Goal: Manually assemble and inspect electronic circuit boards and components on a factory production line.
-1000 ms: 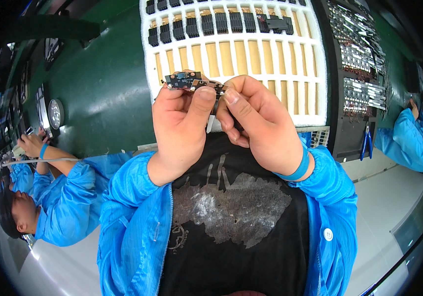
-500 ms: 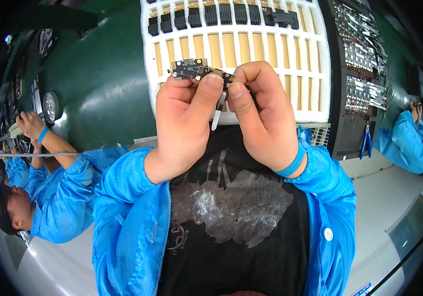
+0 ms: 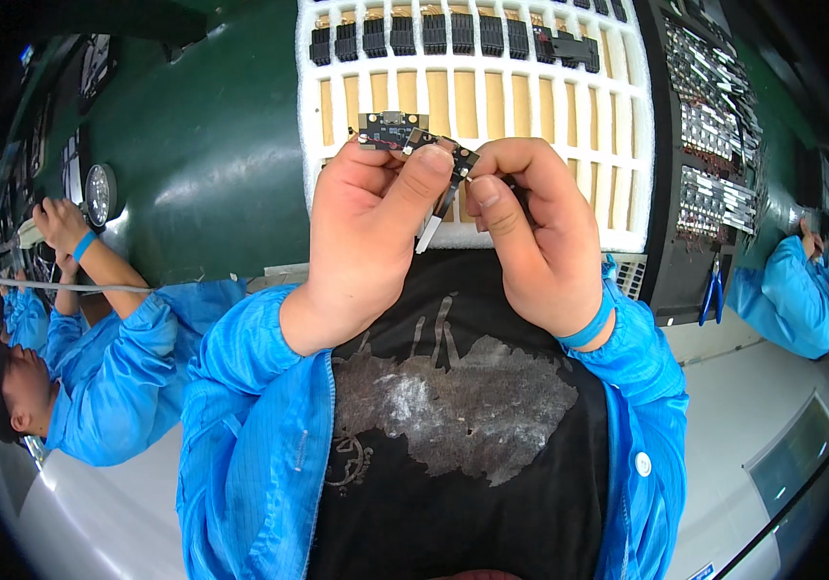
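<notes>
Held up over the near side of the white foam tray point(image 3: 477, 145), my left hand point(image 3: 371, 227) pinches a small black circuit board point(image 3: 421, 138) between thumb and fingers. A second small circuit board point(image 3: 390, 124), with a metal connector and thin reddish wires, sticks out behind it on the left. Below the left thumb hangs a flat strip point(image 3: 431, 230) with a pale end. My right hand point(image 3: 535, 227) is closed, its thumb and forefinger tips at the board's right end. Something dark shows between its fingers; its kind is mostly hidden.
Black parts point(image 3: 463, 34) fill the tray's upper slots. On the right, a dark panel carries rows of slim boards point(image 3: 719, 198), with blue-handled pliers point(image 3: 712, 293) below. Co-workers in blue sit left point(image 3: 129, 372) and right point(image 3: 791, 300). A round lamp point(image 3: 100, 193) stands on the green table point(image 3: 212, 184).
The board in my left hand has tilted, its right end lower. My right hand has shifted slightly right and down, its fingertips still close to the board. The whole view has moved a little.
</notes>
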Demonstrator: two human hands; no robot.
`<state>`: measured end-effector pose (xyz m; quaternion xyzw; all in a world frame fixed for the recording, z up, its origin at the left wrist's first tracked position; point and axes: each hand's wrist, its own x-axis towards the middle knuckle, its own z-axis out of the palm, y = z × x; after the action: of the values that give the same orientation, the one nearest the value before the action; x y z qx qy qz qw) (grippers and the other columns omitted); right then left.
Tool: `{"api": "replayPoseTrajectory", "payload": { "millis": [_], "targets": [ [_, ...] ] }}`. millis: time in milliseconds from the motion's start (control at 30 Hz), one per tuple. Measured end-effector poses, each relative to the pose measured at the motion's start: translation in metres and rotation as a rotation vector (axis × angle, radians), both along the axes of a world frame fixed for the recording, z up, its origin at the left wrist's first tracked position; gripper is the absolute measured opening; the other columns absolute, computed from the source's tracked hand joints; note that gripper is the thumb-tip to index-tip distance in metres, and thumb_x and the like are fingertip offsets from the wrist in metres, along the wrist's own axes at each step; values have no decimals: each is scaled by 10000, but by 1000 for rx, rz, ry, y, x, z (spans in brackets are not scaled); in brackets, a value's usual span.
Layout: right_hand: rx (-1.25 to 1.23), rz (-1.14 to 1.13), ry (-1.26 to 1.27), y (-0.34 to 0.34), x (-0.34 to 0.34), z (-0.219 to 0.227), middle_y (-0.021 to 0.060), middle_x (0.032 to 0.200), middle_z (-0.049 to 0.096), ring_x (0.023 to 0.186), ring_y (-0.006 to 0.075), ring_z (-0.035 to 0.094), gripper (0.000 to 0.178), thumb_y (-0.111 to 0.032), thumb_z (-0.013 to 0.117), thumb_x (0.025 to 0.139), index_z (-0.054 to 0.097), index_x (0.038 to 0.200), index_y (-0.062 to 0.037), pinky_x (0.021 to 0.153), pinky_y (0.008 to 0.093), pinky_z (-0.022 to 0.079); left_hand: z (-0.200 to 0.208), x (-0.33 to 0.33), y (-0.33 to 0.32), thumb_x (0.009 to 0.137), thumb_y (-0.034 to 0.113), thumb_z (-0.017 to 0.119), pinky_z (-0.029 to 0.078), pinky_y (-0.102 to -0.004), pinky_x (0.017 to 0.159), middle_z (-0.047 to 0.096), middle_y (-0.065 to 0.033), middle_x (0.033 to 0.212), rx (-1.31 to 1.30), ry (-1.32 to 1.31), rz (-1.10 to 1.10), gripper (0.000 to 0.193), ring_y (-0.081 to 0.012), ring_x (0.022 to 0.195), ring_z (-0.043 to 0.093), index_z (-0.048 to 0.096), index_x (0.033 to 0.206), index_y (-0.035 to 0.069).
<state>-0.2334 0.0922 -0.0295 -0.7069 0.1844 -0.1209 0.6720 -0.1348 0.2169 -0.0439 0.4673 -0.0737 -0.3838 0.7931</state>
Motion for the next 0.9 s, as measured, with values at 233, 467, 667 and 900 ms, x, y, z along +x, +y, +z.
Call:
{"api": "replayPoseTrajectory", "payload": {
  "millis": [233, 467, 667, 900],
  "targets": [
    [158, -23, 80, -2, -2, 3, 38, 839, 593, 758, 94, 543, 72, -39, 520, 1008, 545, 1069, -9, 696, 248, 469, -1, 2, 0, 976, 146, 651, 484, -228, 796, 679, -32, 1011, 16, -12, 22, 186, -63, 895, 601, 625, 1102, 12],
    [115, 58, 38, -3, -4, -1, 29, 915, 541, 761, 74, 471, 86, -76, 469, 1040, 466, 1118, -40, 685, 219, 421, -1, -2, -3, 990, 205, 625, 458, -278, 749, 656, -30, 951, 85, -33, 45, 204, -103, 835, 586, 610, 1084, 24],
    [64, 28, 25, -2, -5, -1, 47, 877, 572, 770, 93, 520, 72, -51, 494, 1021, 495, 1086, -19, 693, 236, 449, -3, -2, -1, 980, 217, 642, 465, -289, 744, 654, -35, 965, 72, -60, 32, 224, -112, 833, 589, 605, 1092, 27],
    [-151, -12, -31, -1, -5, -5, 88, 790, 595, 675, 145, 574, 78, -25, 550, 982, 535, 1056, -2, 603, 272, 467, 0, -3, -2, 978, 227, 645, 485, -280, 738, 656, -42, 961, 76, -41, 27, 246, -122, 826, 608, 597, 1103, 20]
  ]
}}
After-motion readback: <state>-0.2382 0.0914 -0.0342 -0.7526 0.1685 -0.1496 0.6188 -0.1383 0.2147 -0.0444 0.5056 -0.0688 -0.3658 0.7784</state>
